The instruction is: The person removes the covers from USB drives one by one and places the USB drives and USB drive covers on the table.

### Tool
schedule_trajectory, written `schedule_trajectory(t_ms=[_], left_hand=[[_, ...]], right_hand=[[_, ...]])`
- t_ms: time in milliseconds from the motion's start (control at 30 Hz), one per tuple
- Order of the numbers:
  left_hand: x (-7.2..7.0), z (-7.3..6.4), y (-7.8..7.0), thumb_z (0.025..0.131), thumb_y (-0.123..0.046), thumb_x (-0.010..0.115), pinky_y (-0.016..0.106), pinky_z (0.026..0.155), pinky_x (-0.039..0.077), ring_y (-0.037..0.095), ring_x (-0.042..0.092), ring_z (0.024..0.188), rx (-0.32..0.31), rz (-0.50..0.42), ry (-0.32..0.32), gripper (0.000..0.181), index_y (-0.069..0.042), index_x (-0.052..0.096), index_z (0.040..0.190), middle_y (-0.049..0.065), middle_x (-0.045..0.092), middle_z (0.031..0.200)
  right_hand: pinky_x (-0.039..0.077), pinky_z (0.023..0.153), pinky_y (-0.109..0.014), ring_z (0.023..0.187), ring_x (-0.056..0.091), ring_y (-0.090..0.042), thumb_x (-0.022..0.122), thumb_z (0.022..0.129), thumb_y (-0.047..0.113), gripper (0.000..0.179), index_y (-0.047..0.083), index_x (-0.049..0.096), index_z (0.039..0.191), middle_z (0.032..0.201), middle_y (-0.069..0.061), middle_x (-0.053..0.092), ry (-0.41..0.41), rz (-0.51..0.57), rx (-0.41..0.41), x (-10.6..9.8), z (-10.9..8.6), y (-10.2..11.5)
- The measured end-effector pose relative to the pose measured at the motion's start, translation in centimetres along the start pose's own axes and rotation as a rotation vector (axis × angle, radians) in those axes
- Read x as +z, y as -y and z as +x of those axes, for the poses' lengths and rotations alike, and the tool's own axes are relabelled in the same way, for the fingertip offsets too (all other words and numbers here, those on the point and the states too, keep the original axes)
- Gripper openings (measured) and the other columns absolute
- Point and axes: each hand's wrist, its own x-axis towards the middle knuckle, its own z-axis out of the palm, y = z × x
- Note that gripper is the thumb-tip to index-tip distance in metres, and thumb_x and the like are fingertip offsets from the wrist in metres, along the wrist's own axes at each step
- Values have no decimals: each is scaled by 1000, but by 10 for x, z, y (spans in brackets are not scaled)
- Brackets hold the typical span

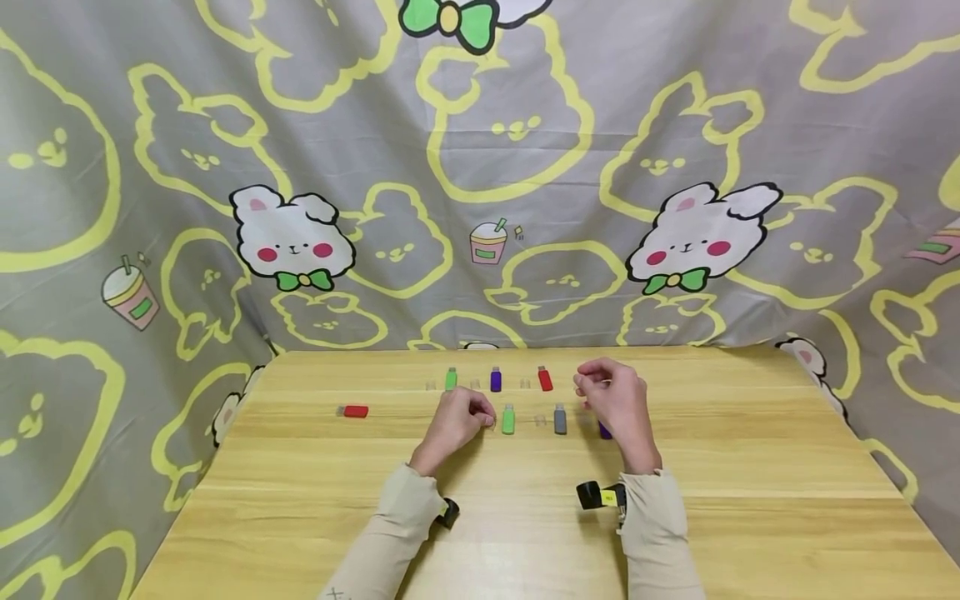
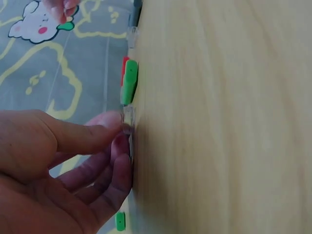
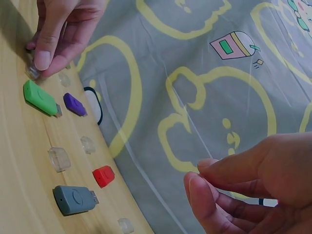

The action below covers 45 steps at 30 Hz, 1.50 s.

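Observation:
My left hand (image 1: pixel 456 419) pinches a small clear cap (image 2: pixel 127 119) between thumb and fingers at the tabletop. A green USB stick (image 1: pixel 508 419) lies just right of it; a second green USB stick (image 1: pixel 451 379) lies behind it. Raised above the right end of the rows, my right hand (image 1: pixel 618 404) has its thumb and forefinger tips close together, with nothing visible between them. Below it, a purple USB stick (image 1: pixel 605 431) is partly hidden. A grey USB stick (image 1: pixel 560 419) and a red USB stick (image 1: pixel 545 378) lie left of that hand.
Another purple USB stick (image 1: pixel 496 379) lies in the back row. Clear caps, such as one cap (image 3: pixel 59 159) by the grey stick, lie between the sticks. Apart at the left lies another red USB stick (image 1: pixel 355 412). A patterned curtain (image 1: pixel 525 167) hangs behind the wooden table (image 1: pixel 517 533).

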Motion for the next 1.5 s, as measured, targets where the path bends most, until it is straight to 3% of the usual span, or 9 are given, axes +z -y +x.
schedule_trajectory(t_ms=[200, 367, 533, 700, 967, 1067, 1233, 1500], left_hand=[[-5, -4, 5, 92, 0, 75, 25, 63, 53, 11, 62, 72, -40, -76, -9, 8, -5, 78, 86, 2, 73, 84], [-22, -11, 8, 97, -2, 69, 26, 63, 55, 25, 67, 78, -75, -202, -65, 8, 0, 77, 98, 10, 74, 93], [-49, -15, 7, 97, 1, 68, 39, 70, 62, 38, 69, 82, -57, -349, -174, 12, 9, 73, 105, 21, 73, 92], [-78, -19, 11, 99, -1, 66, 36, 76, 62, 32, 70, 86, -49, -440, -295, 18, 11, 71, 112, 25, 73, 99], [-121, -32, 31, 104, -10, 61, 31, 81, 61, 19, 71, 86, -71, -547, -487, 27, 12, 68, 118, 28, 70, 105], [-133, -37, 40, 105, -13, 60, 30, 80, 61, 15, 71, 84, -78, -591, -536, 33, 16, 65, 120, 22, 73, 103], [-148, -46, 57, 105, -14, 59, 27, 77, 61, 11, 70, 81, -126, -631, -640, 34, 16, 65, 118, 3, 75, 91], [-160, -60, 81, 106, -18, 59, 21, 77, 59, 6, 69, 81, -238, -529, -751, 33, 9, 69, 120, -4, 74, 91]], right_hand=[[63, 63, -40, 81, 73, -39, 71, 94, 1, 9, -6, 72, 101, 89, -20, 73, 27, 5, 3, 5, -2, 0], [61, 64, -33, 81, 73, -34, 73, 94, 4, 11, -4, 73, 102, 90, -16, 73, 45, -58, -49, 11, -3, 3], [59, 72, -34, 84, 71, -28, 75, 91, 4, 12, -2, 74, 102, 88, -11, 72, 55, -135, -166, 23, -4, 8], [61, 77, -41, 87, 70, -28, 76, 91, 1, 13, -1, 73, 103, 91, -11, 72, 72, -125, -232, 39, -7, 12], [60, 83, -46, 98, 67, -31, 79, 89, 2, 24, 1, 72, 112, 107, -15, 71, 131, -93, -353, 77, -17, 29], [59, 84, -47, 98, 66, -30, 80, 88, 1, 25, 1, 72, 112, 108, -14, 69, 171, -92, -420, 94, -22, 37], [57, 92, -40, 105, 64, -27, 79, 89, 4, 30, 4, 70, 117, 116, -10, 67, 267, -156, -526, 126, -25, 49], [48, 108, -35, 123, 58, -22, 74, 96, 16, 35, 9, 66, 130, 130, -5, 62, 441, -269, -620, 187, -30, 66]])
